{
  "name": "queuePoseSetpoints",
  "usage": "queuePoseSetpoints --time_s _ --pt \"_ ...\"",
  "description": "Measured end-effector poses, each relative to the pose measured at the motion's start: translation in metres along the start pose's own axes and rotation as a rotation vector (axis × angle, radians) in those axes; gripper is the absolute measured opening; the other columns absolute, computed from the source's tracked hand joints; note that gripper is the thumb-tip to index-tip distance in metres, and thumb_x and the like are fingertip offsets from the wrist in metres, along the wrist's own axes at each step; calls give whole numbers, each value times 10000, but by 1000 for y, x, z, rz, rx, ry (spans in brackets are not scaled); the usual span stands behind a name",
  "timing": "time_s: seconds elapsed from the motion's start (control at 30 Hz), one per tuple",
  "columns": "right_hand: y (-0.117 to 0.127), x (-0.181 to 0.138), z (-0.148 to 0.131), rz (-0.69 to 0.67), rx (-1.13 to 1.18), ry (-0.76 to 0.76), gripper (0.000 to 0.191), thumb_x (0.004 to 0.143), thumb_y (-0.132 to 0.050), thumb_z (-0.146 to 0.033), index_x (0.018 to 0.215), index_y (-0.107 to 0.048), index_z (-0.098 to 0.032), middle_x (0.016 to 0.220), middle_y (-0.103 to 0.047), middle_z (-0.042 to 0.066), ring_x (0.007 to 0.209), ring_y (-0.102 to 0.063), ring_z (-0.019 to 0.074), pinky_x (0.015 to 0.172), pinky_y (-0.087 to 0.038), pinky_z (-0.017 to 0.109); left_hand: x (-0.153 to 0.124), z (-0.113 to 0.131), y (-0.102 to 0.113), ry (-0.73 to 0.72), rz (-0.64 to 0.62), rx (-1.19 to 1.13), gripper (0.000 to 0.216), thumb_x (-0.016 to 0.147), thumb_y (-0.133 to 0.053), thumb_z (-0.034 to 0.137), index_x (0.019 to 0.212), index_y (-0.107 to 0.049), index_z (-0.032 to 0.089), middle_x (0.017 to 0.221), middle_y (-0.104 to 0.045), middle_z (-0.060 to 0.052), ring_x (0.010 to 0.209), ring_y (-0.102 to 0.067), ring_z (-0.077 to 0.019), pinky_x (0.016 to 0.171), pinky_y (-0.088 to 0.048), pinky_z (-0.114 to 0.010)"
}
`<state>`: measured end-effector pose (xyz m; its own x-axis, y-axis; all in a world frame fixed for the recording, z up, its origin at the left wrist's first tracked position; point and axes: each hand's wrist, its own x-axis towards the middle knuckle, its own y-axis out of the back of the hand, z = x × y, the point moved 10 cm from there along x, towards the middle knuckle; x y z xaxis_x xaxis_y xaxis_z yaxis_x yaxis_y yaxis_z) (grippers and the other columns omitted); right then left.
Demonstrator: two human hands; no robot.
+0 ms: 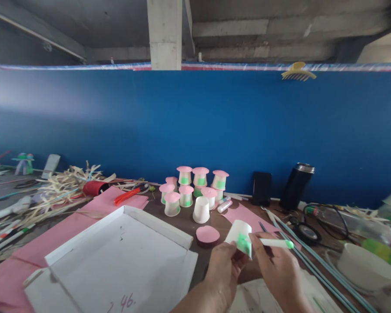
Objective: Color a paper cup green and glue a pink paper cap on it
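Observation:
My left hand [224,270] is closed around a white paper cup [234,232], tilted on its side, with a bright green patch on its wall. In my right hand [276,269] is a white marker [275,243]; its green end points right, while the other end is hidden by my fingers. The right fingertips are close against the green patch; whether they touch it I cannot tell. Just left of the held cup lies a pink paper disc [207,234]. Behind that, a plain white cup [201,210] stands upside down.
Several upside-down cups with pink paper tops [185,191] stand behind, some stacked. A shallow white cardboard box [117,261] fills the left front. Red-handled scissors [127,196] rest on pink paper [61,226]. A black bottle [296,187] and black phone [261,188] lean against the blue partition.

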<state>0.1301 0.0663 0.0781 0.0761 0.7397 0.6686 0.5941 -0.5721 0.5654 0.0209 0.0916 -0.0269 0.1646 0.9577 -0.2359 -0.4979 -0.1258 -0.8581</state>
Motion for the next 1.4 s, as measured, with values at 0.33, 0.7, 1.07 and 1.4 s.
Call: queuePoseSetpoints --time_s 0.33,0.7,1.07,1.4 --pt "-6 0 1 -37 8 11 324 874 -460 -459 780 -628 -199 650 -674 35 593 -625 175 593 -479 243 -2 3 -2 -6 22 -9 89 715 -586 85 653 -641 55 645 -620 -77 597 -567 -129 606 -476 -257" --pt "7 -2 9 57 77 -56 238 869 -485 -416 871 -605 -211 779 -670 36 673 -618 168 642 -476 250 -1 0 -1 47 35 11 130 765 -540 86 705 -653 68 705 -634 -81 627 -566 -124 621 -480 -245" --pt "8 -1 15 62 123 -96 218 810 -533 -406 816 -597 -197 730 -653 29 630 -616 164 579 -483 244 2 -1 3 42 63 20 128 758 -533 79 677 -631 82 704 -619 -81 640 -560 -129 618 -474 -243" --pt "3 -1 7 6 7 -58 227 826 -501 -399 743 -586 -205 650 -641 14 555 -592 157 528 -453 240 1 1 -1 38 33 23 135 763 -523 73 711 -648 72 711 -612 -70 641 -557 -125 612 -470 -241"
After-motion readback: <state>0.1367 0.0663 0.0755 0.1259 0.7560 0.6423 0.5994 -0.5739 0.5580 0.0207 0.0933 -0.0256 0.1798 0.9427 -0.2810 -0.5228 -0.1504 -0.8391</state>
